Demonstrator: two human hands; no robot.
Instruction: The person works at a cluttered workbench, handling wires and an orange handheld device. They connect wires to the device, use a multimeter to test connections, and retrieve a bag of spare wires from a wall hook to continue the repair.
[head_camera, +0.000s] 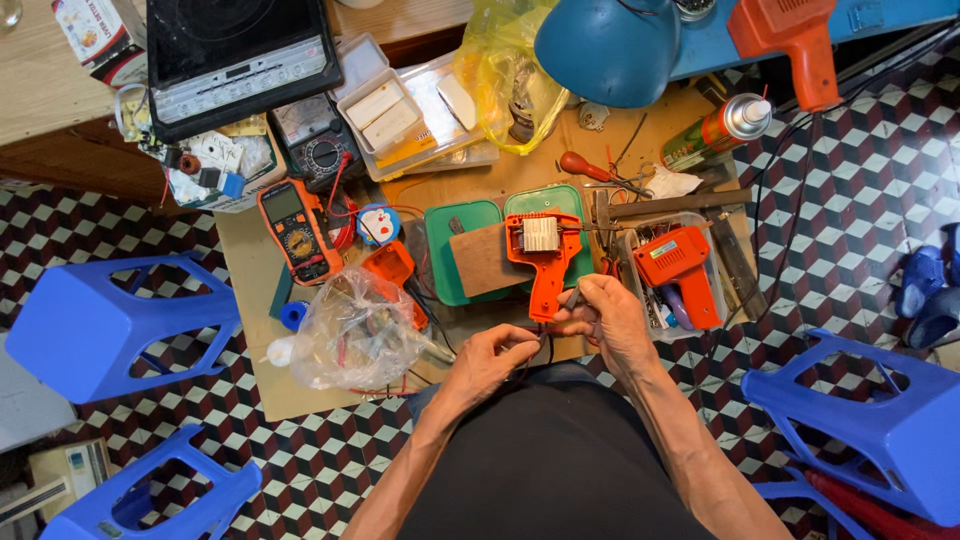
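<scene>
Closest in, the left hand (492, 352) pinches the thin dark wires that trail from the bottom of the orange soldering gun (541, 258), fingers curled tight so the strands stay taut. Just beside it the right hand (604, 316) is closed around a small slim tool whose tip meets the foot of the gun's handle; what kind of tool it is cannot be told.

The gun lies flat with its side cover off, so the pale coil inside faces up. Its upper part rests on a brown board over two green box lids (470, 250), which lifts it off the clutter.

To the left, a clear plastic bag (352, 330) of parts sits within reach. To the right, a second orange gun (680, 270) lies in a tray of bits. Further out are an orange multimeter (295, 230) with its leads, a red-handled screwdriver (585, 167) and a spray can (715, 130). At the far edge of the desk (250, 300) are a dark cooktop (240, 55) and a blue lamp shade (610, 50).
</scene>
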